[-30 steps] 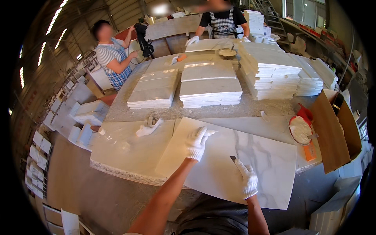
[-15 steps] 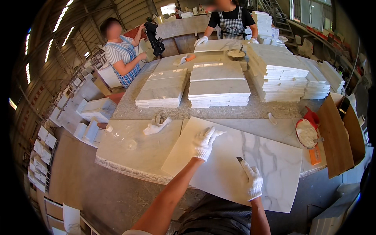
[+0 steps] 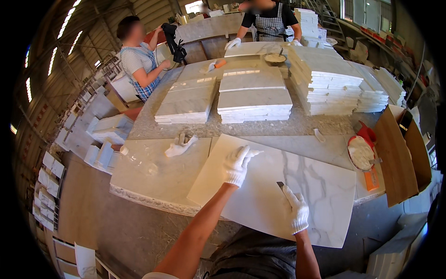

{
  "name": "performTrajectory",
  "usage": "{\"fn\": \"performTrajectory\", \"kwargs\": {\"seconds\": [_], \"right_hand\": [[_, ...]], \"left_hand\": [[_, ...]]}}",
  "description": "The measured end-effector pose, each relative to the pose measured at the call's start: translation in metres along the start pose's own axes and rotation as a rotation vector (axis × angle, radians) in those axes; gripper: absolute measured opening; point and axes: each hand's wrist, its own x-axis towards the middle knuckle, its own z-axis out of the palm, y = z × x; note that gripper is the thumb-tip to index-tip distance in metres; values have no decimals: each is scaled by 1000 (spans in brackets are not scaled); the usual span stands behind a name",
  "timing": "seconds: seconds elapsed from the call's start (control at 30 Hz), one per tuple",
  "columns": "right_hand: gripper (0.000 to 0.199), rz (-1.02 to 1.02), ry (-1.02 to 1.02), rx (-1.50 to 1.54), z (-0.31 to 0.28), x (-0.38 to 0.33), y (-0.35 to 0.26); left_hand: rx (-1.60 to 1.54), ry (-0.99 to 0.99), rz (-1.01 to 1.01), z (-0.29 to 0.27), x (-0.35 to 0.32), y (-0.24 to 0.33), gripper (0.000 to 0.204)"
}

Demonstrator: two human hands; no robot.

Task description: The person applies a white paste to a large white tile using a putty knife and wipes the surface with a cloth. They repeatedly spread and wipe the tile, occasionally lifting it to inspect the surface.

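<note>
A white marble slab (image 3: 260, 195) with grey veins lies slantwise in front of me, its near corner jutting past the table's edge. My left hand (image 3: 237, 166), in a white knitted glove, rests on the slab's upper left part with its fingers stretched out toward the right. Farther right and nearer to me, my right hand (image 3: 297, 211), gloved too, is closed on a small scraper (image 3: 280, 184). Only its dark flat blade shows beyond the fingers; the rest is hidden in the glove.
Stacked marble tiles (image 3: 254, 104) stand behind the slab, with a taller stack (image 3: 325, 79) to the right. At right are a bowl of white paste (image 3: 360, 154) and an open cardboard box (image 3: 395, 158). A crumpled glove (image 3: 180, 146) lies left. Two people (image 3: 139, 65) stand beyond.
The whole view has shifted slightly, moving the scene up and left. Both hands keep nearly the same places on the slab, and the right still holds the scraper.
</note>
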Motion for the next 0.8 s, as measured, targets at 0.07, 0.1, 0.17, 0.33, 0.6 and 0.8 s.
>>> {"fn": "performTrajectory", "kwargs": {"seconds": [0.07, 0.1, 0.17, 0.33, 0.6, 0.8], "right_hand": [[37, 0, -5, -1, -1, 0, 1], [38, 0, 0, 17, -1, 0, 1], [39, 5, 14, 49, -2, 0, 2], [45, 13, -24, -7, -2, -3, 7], [45, -49, -17, -16, 0, -4, 14], [47, -28, -28, 6, 1, -2, 15]], "left_hand": [[19, 6, -7, 1, 0, 2, 49], [7, 5, -14, 3, 0, 1, 48], [-21, -1, -23, 9, -1, -3, 46], [-109, 6, -90, 30, -22, -29, 45], [-133, -73, -94, 12, -7, -13, 44], [-34, -100, -18, 22, -11, -26, 40]]}}
